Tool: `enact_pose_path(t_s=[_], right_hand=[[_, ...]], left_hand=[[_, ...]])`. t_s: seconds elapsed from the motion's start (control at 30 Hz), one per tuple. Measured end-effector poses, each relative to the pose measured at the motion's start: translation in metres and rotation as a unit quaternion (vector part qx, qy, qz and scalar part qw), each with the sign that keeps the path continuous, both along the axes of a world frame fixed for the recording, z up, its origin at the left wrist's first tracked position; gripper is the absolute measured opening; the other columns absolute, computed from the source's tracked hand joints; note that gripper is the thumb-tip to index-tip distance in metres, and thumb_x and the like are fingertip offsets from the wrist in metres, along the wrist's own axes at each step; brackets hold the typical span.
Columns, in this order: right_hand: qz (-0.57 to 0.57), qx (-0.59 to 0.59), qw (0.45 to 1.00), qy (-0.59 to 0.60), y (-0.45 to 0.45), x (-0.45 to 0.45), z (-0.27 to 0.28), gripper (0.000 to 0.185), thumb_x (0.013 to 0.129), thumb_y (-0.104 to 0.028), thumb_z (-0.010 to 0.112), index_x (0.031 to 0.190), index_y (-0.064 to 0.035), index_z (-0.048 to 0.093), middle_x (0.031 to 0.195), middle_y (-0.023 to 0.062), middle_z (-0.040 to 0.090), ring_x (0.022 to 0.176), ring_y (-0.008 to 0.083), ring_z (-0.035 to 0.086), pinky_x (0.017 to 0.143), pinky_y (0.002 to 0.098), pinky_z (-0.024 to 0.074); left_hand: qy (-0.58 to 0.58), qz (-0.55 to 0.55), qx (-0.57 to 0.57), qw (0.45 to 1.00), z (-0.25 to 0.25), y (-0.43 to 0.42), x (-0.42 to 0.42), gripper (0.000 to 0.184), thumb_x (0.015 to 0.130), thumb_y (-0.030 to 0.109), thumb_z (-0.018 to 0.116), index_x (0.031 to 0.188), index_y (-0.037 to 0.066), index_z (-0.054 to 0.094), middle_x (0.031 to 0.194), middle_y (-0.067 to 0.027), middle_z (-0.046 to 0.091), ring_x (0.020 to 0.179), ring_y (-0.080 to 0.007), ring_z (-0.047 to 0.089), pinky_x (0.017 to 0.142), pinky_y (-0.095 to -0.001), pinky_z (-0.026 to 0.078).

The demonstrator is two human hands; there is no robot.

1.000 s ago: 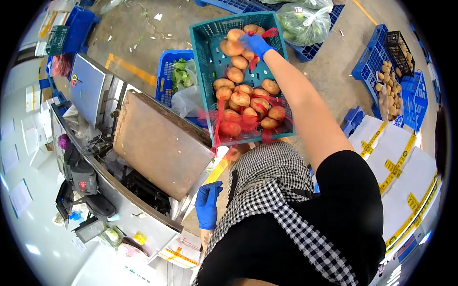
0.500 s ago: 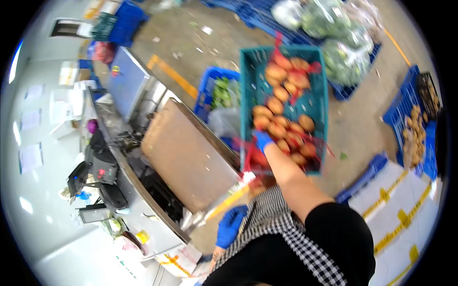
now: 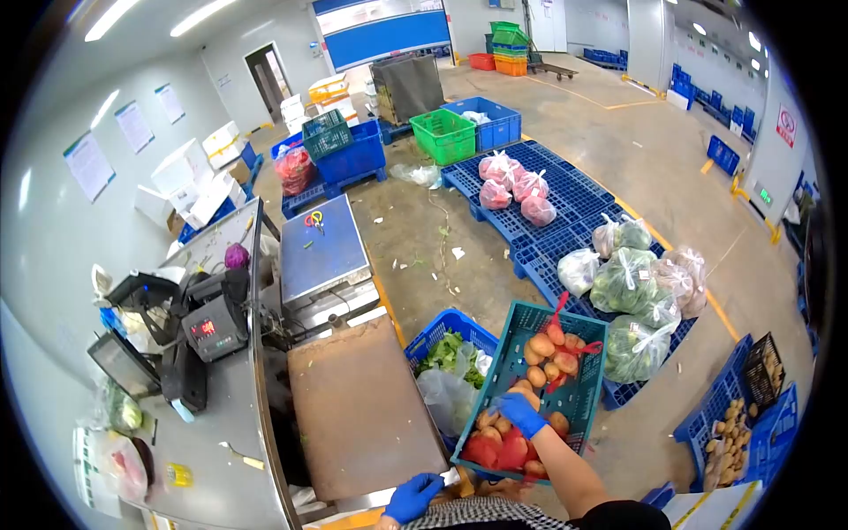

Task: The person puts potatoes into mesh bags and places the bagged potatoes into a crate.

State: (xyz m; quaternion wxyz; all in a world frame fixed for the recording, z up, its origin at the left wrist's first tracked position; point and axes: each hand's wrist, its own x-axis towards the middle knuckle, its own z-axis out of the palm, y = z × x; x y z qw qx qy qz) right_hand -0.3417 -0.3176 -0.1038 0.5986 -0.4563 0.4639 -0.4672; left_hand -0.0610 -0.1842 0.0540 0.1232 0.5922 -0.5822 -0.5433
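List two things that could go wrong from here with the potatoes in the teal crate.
The red netting lies close to the right hand among the potatoes, so it might catch on it. The teal crate may shift if pushed: the left hand is off it, and its support is hidden.

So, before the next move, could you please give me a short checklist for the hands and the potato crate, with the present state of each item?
1. Right hand at the potatoes: ok, it is over the near part of the crate.
2. Firm grip on a potato: cannot tell, the hand's underside is hidden.
3. Left hand unloaded: cannot tell, its palm is hidden near the brown platform.
4. Red netting away from the potatoes: not ok, it lies among them.
5. Crate open on top: ok.
6. Red-lit display readable: cannot tell, digits too small.
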Motion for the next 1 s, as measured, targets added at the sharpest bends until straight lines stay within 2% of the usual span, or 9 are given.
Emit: enact_pose_path(t_s=[0.17,0.37,0.43,0.5,0.6,0.7,0.8,0.9,1.0], right_hand=[[0.172,-0.037,0.956,0.233,-0.002,0.065,0.077,0.019,0.081,-0.014,0.052,0.071,-0.0005,0.061,0.061,0.0064,0.057,0.056,0.0144,0.053,0.049,0.0282,0.0421],[0.164,0.078,0.983,0.011,-0.007,0.117,0.064,0.024,0.084,-0.019,0.049,0.080,-0.0033,0.067,0.065,0.0033,0.060,0.058,0.0114,0.051,0.052,0.0260,0.0394],[0.249,0.117,0.945,0.175,-0.002,0.151,0.071,0.022,0.079,-0.019,0.052,0.071,-0.0045,0.066,0.064,0.0078,0.061,0.061,0.0166,0.058,0.058,0.0285,0.0451],[0.262,-0.127,0.932,0.214,0.007,0.199,0.039,0.021,0.075,-0.022,0.057,0.065,-0.0060,0.066,0.053,0.0039,0.054,0.048,0.0155,0.047,0.048,0.0288,0.0378],[0.301,0.198,0.918,0.168,-0.003,0.263,0.056,0.016,0.077,-0.022,0.057,0.075,-0.0097,0.068,0.054,0.0052,0.054,0.045,0.0143,0.046,0.043,0.0286,0.0362],[0.292,0.244,0.912,0.154,-0.002,0.310,0.083,0.015,0.076,-0.021,0.056,0.076,-0.0117,0.068,0.052,0.0044,0.053,0.044,0.0124,0.045,0.040,0.0276,0.0349],[0.316,0.187,0.901,0.231,-0.001,0.329,0.080,0.016,0.075,-0.020,0.056,0.075,-0.0084,0.067,0.052,0.0078,0.055,0.045,0.0178,0.050,0.042,0.0322,0.0376],[0.460,-0.318,0.698,0.447,0.002,0.311,0.019,0.027,0.079,-0.030,0.053,0.080,-0.0074,0.067,0.062,0.0141,0.059,0.050,0.0251,0.055,0.047,0.0366,0.0433],[0.441,-0.093,0.744,0.494,0.043,0.291,-0.005,0.032,0.076,-0.034,0.054,0.079,-0.0030,0.065,0.071,0.0190,0.061,0.059,0.0299,0.059,0.055,0.0393,0.0466]], left_hand=[[0.026,-0.028,-0.042,0.998,0.015,0.001,0.034,0.036,0.086,0.038,0.049,0.105,0.009,0.058,0.100,-0.0137,0.060,0.094,-0.0277,0.058,0.082,-0.0331,0.044],[-0.041,0.004,-0.074,0.996,0.015,0.016,0.092,0.044,0.085,0.042,0.048,0.109,0.007,0.057,0.107,-0.0177,0.058,0.101,-0.0325,0.055,0.087,-0.0374,0.042],[-0.052,0.028,-0.103,0.993,0.021,0.026,0.111,0.039,0.084,0.039,0.051,0.105,0.007,0.059,0.103,-0.0176,0.059,0.097,-0.0324,0.056,0.084,-0.0366,0.044],[-0.024,0.065,-0.131,0.989,0.015,0.038,0.128,0.033,0.083,0.034,0.054,0.100,0.006,0.060,0.096,-0.0170,0.061,0.090,-0.0316,0.059,0.079,-0.0363,0.046],[-0.019,0.085,-0.138,0.987,0.026,0.050,0.149,0.025,0.082,0.029,0.056,0.092,0.007,0.060,0.088,-0.0156,0.061,0.081,-0.0297,0.060,0.072,-0.0361,0.047],[-0.041,0.089,-0.142,0.985,0.027,0.063,0.165,0.026,0.082,0.032,0.054,0.090,0.008,0.060,0.086,-0.0149,0.061,0.080,-0.0298,0.060,0.071,-0.0373,0.046],[-0.090,0.053,-0.133,0.986,0.013,0.068,0.178,0.031,0.083,0.037,0.050,0.092,0.008,0.060,0.088,-0.0155,0.062,0.083,-0.0313,0.059,0.074,-0.0400,0.045],[-0.141,-0.001,-0.146,0.979,0.007,0.066,0.182,0.033,0.083,0.038,0.050,0.094,0.008,0.059,0.088,-0.0166,0.061,0.084,-0.0320,0.058,0.074,-0.0407,0.045],[-0.165,-0.034,-0.170,0.971,-0.008,0.067,0.186,0.037,0.083,0.040,0.048,0.097,0.007,0.058,0.090,-0.0183,0.061,0.085,-0.0326,0.058,0.074,-0.0421,0.045]])
